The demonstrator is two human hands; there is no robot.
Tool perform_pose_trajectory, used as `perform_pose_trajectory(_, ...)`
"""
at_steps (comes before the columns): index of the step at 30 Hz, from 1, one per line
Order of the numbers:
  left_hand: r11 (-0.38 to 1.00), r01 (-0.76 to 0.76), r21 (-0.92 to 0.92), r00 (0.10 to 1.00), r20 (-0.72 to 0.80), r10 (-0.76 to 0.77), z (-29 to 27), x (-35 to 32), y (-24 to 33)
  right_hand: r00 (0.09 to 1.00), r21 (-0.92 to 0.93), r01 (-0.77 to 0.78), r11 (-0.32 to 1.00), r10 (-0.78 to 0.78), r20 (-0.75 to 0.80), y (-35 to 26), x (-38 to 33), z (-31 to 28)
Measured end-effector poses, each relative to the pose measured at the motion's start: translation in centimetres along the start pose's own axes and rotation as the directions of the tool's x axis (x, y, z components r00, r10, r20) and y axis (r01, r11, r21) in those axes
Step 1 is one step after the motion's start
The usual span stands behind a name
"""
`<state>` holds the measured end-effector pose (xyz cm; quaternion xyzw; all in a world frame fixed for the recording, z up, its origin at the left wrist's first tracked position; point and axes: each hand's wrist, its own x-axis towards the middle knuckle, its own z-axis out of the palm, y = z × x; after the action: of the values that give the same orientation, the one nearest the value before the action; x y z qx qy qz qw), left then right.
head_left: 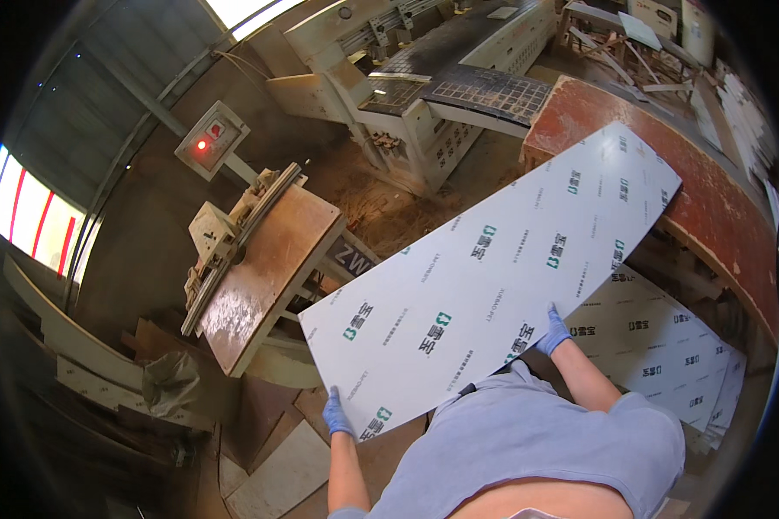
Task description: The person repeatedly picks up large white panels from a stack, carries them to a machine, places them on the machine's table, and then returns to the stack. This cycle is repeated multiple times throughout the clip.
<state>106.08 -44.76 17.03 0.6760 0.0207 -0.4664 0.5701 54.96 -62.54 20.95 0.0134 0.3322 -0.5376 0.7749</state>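
Note:
A long white board (pixel 485 277) with printed protective film is held across the front of my body, slanting from lower left up to the right. My left hand (pixel 336 413), in a blue glove, grips its lower left corner, thumb on top and fingers underneath. On the near edge, right of the middle, my right hand (pixel 554 330) in a matching glove clasps the board the same way. The far right end of the board lies over a worn red table (pixel 580 108); whether it touches the top I cannot tell.
To the left stands a machine with a brown worktop (pixel 277 277) and metal rail. A control box (pixel 212 140) with a lit red light is behind it. A large machine bed (pixel 485 93) stands farther back. Similar boards (pixel 658 346) are stacked at my right; scrap panels (pixel 281 471) lie on the floor.

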Motion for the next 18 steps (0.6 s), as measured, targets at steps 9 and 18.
perform_pose_trajectory(9,0.990,-0.065,-0.128,0.997,-0.043,0.060,-2.0,7.6,4.9,0.984,-0.010,-0.173,0.985,0.172,-0.045,5.5,7.7,11.6)
perform_pose_trajectory(18,0.958,0.014,-0.288,1.000,0.013,-0.011,1.5,16.0,10.9,0.970,-0.098,-0.210,0.973,0.195,-0.145,7.1,21.2,21.1)
